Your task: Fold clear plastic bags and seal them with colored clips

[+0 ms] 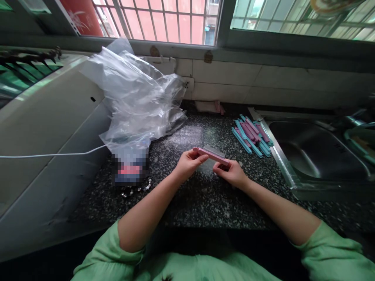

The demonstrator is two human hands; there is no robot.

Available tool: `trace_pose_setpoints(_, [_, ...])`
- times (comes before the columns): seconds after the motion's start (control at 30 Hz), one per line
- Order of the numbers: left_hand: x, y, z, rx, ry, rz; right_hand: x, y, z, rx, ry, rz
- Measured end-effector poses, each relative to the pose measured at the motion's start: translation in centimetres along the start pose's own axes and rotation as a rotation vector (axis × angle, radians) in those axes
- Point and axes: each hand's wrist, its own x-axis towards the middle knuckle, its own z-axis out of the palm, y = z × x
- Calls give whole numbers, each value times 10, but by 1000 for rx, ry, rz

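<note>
A long, slim pink bag clip point(215, 156) is held above the counter, slightly lower at its right end. My left hand point(190, 164) grips its left end between thumb and fingers. The fingers of my right hand point(233, 172) are closed on its right end. Behind and below the clip, a small clear plastic bag point(215, 150) shows, but I cannot tell whether the clip is fastened on it. To the right lies a loose pile of pink and teal clips point(252, 134).
Large clear plastic bags point(143, 97) are heaped at left, with a blurred-out item point(127, 169) and a beaded string point(136, 190) in front. A white cable point(52, 155) runs left. A steel sink point(319, 150) is set into the speckled counter point(187, 205). A flat packet point(206, 106) lies by the wall.
</note>
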Motion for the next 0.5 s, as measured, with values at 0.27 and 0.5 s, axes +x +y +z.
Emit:
trace_pose_setpoints(0.27, [5, 0, -2, 31, 73, 23, 2, 7, -7, -344, 338, -292])
trace_pose_setpoints(0.5, [10, -11, -9, 163, 88, 34, 8, 10, -8, -749, 328, -458])
